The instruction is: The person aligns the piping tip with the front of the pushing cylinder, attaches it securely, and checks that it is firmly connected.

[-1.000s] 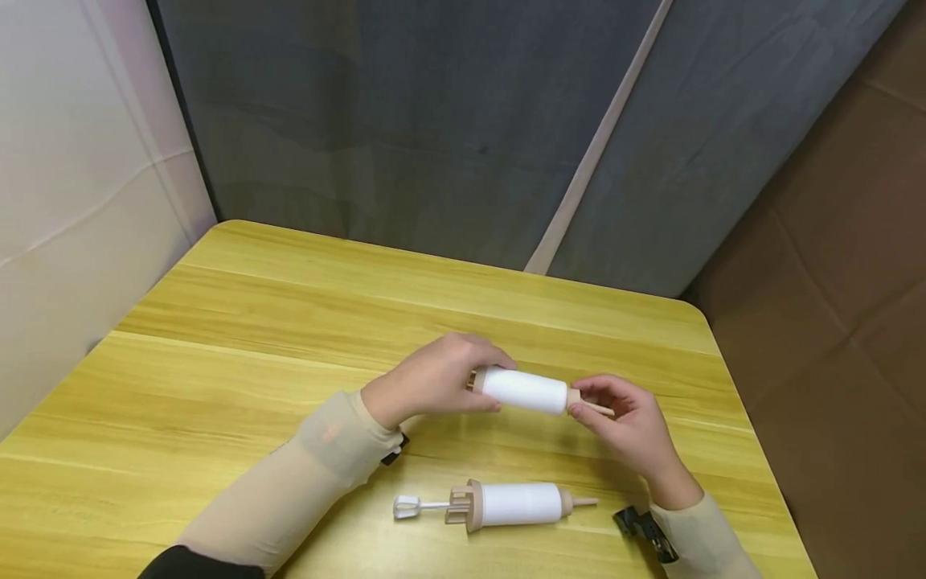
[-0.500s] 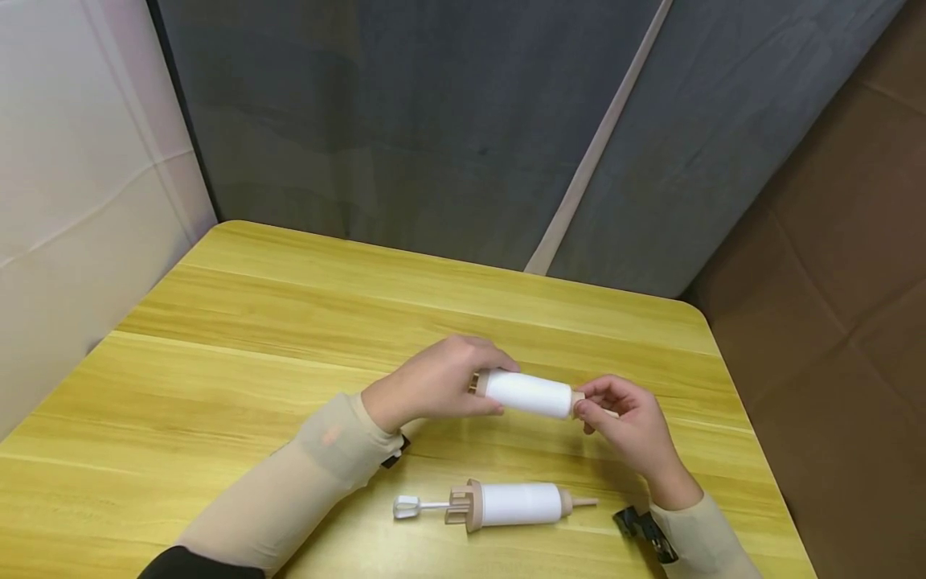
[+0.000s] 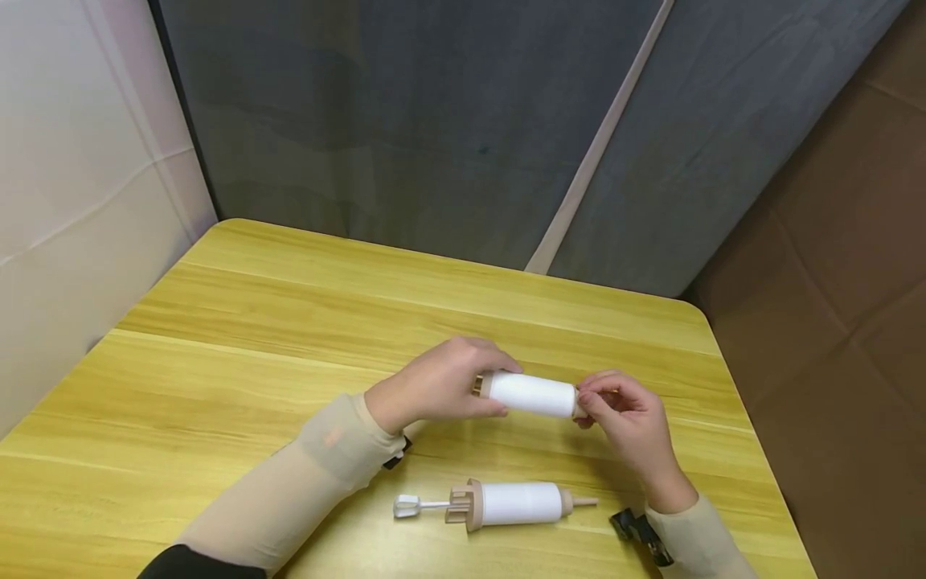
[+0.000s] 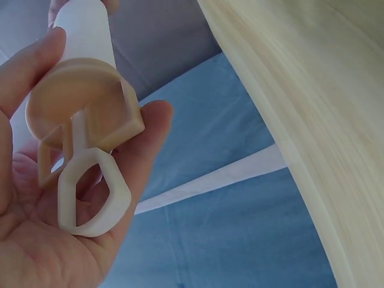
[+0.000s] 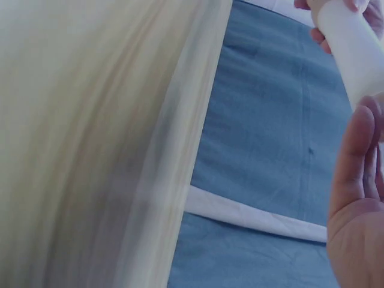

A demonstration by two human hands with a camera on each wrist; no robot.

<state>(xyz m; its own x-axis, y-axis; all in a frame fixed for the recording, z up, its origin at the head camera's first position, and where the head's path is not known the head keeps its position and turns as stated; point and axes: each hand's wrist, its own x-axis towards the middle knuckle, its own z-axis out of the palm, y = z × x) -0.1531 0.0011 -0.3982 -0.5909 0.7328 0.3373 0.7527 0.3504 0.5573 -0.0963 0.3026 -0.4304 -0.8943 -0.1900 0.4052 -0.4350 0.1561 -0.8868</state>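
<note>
A large plastic syringe (image 3: 532,394) with a white barrel and beige end parts is held above the table between both hands. My left hand (image 3: 448,378) grips its flange end, thumb and fingers on opposite sides. In the left wrist view, its beige flange (image 4: 78,102) and white plunger ring (image 4: 96,192) sit within my palm. My right hand (image 3: 629,414) pinches the beige tip end with thumb and fingers, which hide the nozzle. A second syringe (image 3: 519,504) of the same kind lies on the table nearer the body, ring to the left and nozzle to the right.
The wood-patterned table (image 3: 275,322) has rounded far corners. Behind it hangs a grey curtain (image 3: 434,121) with a pale diagonal strip. A pale cloth (image 3: 87,161) stands at left, a brown one (image 3: 839,322) at right.
My right fingers have shifted inward over the beige tip end, covering the nozzle that showed before. The held syringe has moved slightly to the right. The second syringe has not moved.
</note>
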